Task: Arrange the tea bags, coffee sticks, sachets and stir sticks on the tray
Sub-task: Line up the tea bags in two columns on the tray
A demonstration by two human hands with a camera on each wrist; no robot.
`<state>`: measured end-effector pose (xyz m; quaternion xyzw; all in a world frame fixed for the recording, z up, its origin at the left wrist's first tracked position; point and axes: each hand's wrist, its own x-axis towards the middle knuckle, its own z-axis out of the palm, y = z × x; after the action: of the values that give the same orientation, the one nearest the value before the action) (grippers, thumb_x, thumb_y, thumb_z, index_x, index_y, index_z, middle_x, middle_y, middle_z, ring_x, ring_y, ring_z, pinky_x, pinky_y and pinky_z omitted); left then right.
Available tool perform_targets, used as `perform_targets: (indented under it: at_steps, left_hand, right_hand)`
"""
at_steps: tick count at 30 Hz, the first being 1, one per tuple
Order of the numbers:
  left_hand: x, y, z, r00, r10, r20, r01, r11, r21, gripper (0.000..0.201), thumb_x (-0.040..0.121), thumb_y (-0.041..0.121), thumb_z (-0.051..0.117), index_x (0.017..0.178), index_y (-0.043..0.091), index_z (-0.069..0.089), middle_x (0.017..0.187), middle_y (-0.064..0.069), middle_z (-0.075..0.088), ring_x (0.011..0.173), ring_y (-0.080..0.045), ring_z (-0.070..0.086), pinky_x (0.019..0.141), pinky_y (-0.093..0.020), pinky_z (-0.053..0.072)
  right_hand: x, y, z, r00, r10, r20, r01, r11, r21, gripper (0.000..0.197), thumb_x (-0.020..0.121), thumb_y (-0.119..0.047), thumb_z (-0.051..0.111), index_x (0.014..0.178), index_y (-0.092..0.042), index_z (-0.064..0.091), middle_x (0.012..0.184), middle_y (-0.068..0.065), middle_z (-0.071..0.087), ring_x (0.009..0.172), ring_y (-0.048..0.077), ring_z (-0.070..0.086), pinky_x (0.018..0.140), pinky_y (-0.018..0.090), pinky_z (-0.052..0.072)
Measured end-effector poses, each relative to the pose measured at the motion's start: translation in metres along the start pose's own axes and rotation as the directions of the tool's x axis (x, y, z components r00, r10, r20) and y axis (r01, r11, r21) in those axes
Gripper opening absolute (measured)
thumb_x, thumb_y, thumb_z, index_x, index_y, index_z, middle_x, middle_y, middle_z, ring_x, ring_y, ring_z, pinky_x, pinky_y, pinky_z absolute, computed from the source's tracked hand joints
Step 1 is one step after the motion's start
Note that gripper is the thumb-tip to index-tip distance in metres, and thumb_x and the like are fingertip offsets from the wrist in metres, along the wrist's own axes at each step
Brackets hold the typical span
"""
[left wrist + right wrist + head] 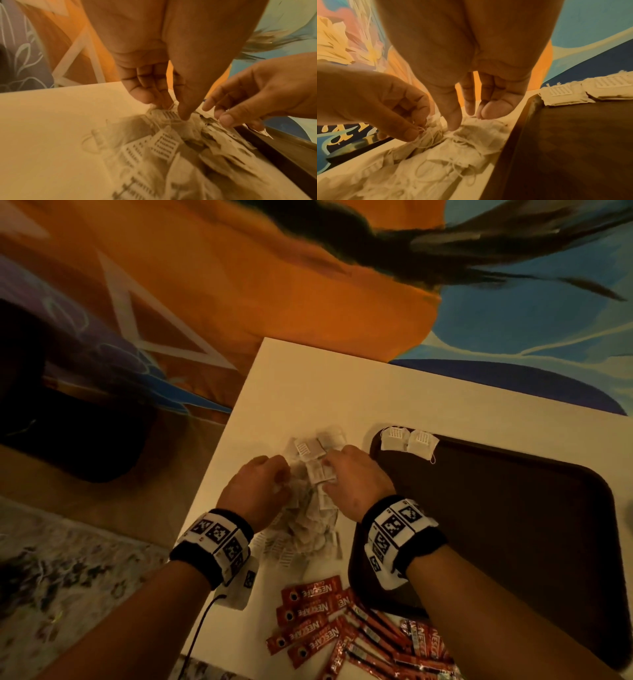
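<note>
In the middle of the head view, the left hand [258,484] and the right hand [356,474] each pinch tangled tea bags [313,498] on the counter [308,392], probably to separate one for the tray [513,508], where two tea bags [409,441] already lie at the upper-left corner.

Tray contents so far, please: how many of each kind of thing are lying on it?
Tea bags on the tray: 2
Coffee sticks on its visible part: 0
Total: 2
The heap of tea bags beside the tray is too tangled to count.
</note>
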<state>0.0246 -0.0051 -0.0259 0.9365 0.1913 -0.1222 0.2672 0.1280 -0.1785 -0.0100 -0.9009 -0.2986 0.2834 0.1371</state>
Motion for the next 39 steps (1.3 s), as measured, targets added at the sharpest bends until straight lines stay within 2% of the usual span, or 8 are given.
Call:
perform_targets:
  at_steps: [7,12,17,21,26,30,34,39]
  left_hand:
    - [-0.002,-0.006,0.010,0.999,-0.024,-0.031,0.024,1.000,0.015,0.022,0.092,0.030,0.068,0.114,0.024,0.066,0.115,-0.003,0.058,0.106,-0.026,0.055,0.084,-0.042,0.053]
    - [-0.001,-0.010,0.011,1.000,-0.025,0.000,0.025,0.999,0.030,0.014,0.093,0.025,0.065,0.107,0.027,0.065,0.107,-0.001,0.059,0.100,-0.026,0.057,0.080,-0.042,0.055]
    - [-0.001,-0.012,0.008,1.000,-0.003,0.014,0.003,1.000,-0.002,0.018,0.094,0.017,0.063,0.103,0.032,0.063,0.101,0.004,0.058,0.092,-0.020,0.057,0.077,-0.035,0.051]
    - [-0.006,-0.010,0.000,1.000,0.028,-0.010,-0.028,0.999,-0.036,0.016,0.095,0.020,0.066,0.103,0.033,0.067,0.097,0.008,0.058,0.087,-0.014,0.057,0.075,-0.028,0.045]
    - [-0.012,-0.006,-0.005,0.997,0.050,-0.060,-0.054,0.997,-0.062,0.014,0.093,0.019,0.069,0.097,0.031,0.071,0.096,0.006,0.061,0.086,-0.015,0.060,0.079,-0.032,0.053]
    - [-0.015,-0.001,-0.004,0.996,0.052,-0.077,-0.058,0.995,-0.076,0.013,0.094,0.020,0.068,0.093,0.032,0.065,0.102,0.007,0.059,0.088,-0.014,0.061,0.075,-0.027,0.048]
    - [-0.017,0.007,-0.011,0.991,0.112,-0.075,-0.118,0.990,-0.078,0.019,0.092,0.021,0.071,0.090,0.037,0.060,0.091,0.011,0.066,0.084,-0.011,0.062,0.076,-0.035,0.055]
    - [-0.012,0.036,-0.017,0.981,0.176,-0.086,-0.187,0.974,-0.129,0.018,0.090,0.014,0.074,0.098,0.029,0.067,0.092,0.010,0.071,0.083,-0.008,0.065,0.076,-0.026,0.053]
  right_hand:
    - [0.011,-0.011,0.008,0.998,-0.002,-0.060,-0.004,0.995,-0.098,0.033,0.096,-0.033,0.065,0.126,-0.019,0.059,0.129,0.008,0.052,0.123,0.029,0.048,0.094,0.045,0.053]
    - [0.012,-0.012,0.006,0.996,-0.023,-0.091,0.013,0.994,-0.111,0.018,0.102,-0.027,0.053,0.115,-0.018,0.062,0.117,0.006,0.061,0.115,0.028,0.053,0.087,0.046,0.054]
    - [0.004,-0.007,-0.001,0.993,-0.061,-0.104,0.051,0.994,-0.094,0.020,0.105,-0.025,0.047,0.116,-0.018,0.062,0.115,0.006,0.063,0.112,0.027,0.053,0.087,0.041,0.050]
    - [-0.005,-0.002,-0.006,0.986,-0.077,-0.146,0.077,0.997,-0.009,0.026,0.105,-0.020,0.046,0.125,-0.019,0.063,0.116,0.005,0.066,0.110,0.026,0.057,0.091,0.041,0.050]
    - [-0.019,0.005,-0.011,0.977,-0.059,-0.206,0.090,0.985,0.145,0.027,0.106,-0.019,0.049,0.128,-0.020,0.064,0.120,0.004,0.067,0.110,0.023,0.061,0.094,0.037,0.050]
    - [-0.035,0.014,-0.015,0.974,0.005,-0.227,0.061,0.957,0.284,0.027,0.104,-0.018,0.055,0.129,-0.021,0.064,0.113,0.002,0.066,0.104,0.020,0.063,0.091,0.032,0.052]
    - [-0.053,0.030,-0.021,0.975,0.062,-0.212,0.034,0.906,0.422,0.026,0.101,-0.016,0.061,0.126,-0.025,0.065,0.111,-0.004,0.067,0.101,0.012,0.066,0.083,0.039,0.062]
    - [-0.074,0.056,-0.038,0.965,0.154,-0.210,-0.035,0.876,0.482,0.024,0.097,-0.014,0.068,0.117,-0.026,0.067,0.096,-0.021,0.061,0.088,-0.002,0.062,0.075,0.018,0.057]
